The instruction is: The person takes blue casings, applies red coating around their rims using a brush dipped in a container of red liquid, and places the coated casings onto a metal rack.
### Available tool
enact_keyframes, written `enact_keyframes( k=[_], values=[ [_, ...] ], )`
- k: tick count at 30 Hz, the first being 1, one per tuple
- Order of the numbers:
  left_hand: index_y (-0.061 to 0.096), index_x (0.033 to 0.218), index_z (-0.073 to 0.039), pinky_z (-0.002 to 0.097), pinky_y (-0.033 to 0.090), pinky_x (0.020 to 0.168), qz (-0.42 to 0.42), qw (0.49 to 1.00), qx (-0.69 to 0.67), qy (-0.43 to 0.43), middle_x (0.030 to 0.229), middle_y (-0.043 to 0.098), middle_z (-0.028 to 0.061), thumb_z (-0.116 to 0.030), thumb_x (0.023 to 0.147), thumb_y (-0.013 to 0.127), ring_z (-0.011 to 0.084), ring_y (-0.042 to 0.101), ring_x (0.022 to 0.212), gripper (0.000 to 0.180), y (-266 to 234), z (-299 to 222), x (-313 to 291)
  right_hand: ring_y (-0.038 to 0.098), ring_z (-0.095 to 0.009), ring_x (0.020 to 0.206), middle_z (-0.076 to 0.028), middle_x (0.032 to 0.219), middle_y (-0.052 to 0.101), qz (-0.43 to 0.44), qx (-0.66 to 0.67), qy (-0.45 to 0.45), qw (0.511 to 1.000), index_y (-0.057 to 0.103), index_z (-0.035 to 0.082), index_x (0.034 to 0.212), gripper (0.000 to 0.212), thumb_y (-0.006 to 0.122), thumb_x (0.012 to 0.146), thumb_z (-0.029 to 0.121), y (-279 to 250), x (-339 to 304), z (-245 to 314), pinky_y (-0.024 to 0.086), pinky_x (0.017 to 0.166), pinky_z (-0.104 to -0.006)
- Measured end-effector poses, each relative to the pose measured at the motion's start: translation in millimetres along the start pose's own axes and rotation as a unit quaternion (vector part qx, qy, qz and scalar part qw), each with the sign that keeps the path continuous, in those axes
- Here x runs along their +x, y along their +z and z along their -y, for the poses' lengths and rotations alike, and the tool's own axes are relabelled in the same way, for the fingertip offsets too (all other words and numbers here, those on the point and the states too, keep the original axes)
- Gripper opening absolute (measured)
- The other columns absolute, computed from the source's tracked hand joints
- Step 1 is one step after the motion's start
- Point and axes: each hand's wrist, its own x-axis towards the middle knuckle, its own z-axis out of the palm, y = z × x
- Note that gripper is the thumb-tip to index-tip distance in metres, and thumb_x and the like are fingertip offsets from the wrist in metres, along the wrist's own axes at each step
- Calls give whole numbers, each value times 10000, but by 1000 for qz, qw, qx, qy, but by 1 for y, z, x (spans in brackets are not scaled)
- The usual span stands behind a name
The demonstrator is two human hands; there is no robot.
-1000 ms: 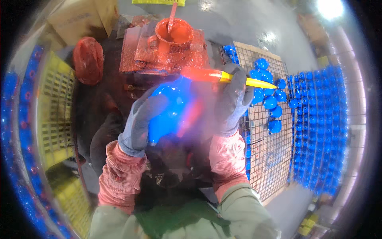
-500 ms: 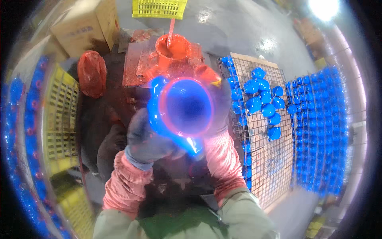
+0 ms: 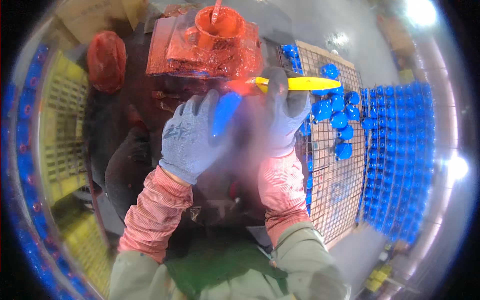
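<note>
My left hand (image 3: 190, 137), in a grey glove, is closed around a glossy blue hollow piece (image 3: 227, 111), now seen side-on and smeared by motion. Between the thumb and fingers of my gloved right hand (image 3: 286, 117) is a paintbrush (image 3: 300, 83) with a yellow handle. Its red-coated bristles point left, close to the top of the blue piece; whether they touch it I cannot tell. Beyond both hands stands a red-smeared pot (image 3: 202, 36) holding red paint, with a stick upright in it, on a paint-covered board (image 3: 167, 50).
On my right, several blue pieces (image 3: 339, 120) lie on a wire mesh rack (image 3: 330, 195), beside dense rows of more blue pieces (image 3: 400, 160). Yellow crates (image 3: 65, 130) and more blue rows flank my left. A red bag-like bundle (image 3: 106, 62) and cardboard boxes (image 3: 92, 17) sit far left.
The blue piece has turned from its round open end facing me to side-on. My right hand has come away from it to the right, with the brush now plainly showing. The view has tipped downward.
</note>
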Motion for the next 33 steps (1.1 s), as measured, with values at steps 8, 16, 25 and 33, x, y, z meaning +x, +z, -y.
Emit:
enact_keyframes(
  k=[8, 16, 25, 33],
  values=[
    [536, 1258, -9, 371, 498, 849, 40, 979, -184, -75, 1130, 616, 163, -345, 781, 707, 271, 621, 990, 608, 0, 2, 1, 593, -124, 670, -93, 804, 656, 34, -140, -140, 980, 623, -23, 872, 184, 649, 886, 158, -11, 8, 6, 485, 620, -270],
    [573, 1212, 27, 293, 492, 845, 75, 683, -712, -143, 1054, 658, 96, -235, 915, 584, 166, 625, 966, 396, -3, 23, -3, 553, -135, 617, -116, 826, 625, -33, 184, 19, 982, 536, 5, 928, 318, 564, 946, 321, -3, 8, 4, 453, 540, -272],
    [400, 1383, -31, 597, 520, 752, 286, 192, -911, -229, 1090, 616, 242, -538, 899, 481, 408, 627, 928, 706, 6, -13, -10, 514, -120, 501, -14, 674, 567, 110, 656, 419, 617, 564, 120, 893, 449, 500, 919, 564, 17, -11, -7, 424, 467, -248],
    [474, 1324, -10, 463, 498, 868, 255, 267, -890, -269, 1135, 611, 196, -495, 883, 535, 320, 618, 984, 658, 19, -15, 1, 519, -115, 489, -16, 671, 581, 60, 573, 311, 756, 569, 119, 892, 443, 497, 925, 555, 0, 6, -6, 421, 452, -246]
  ],
)
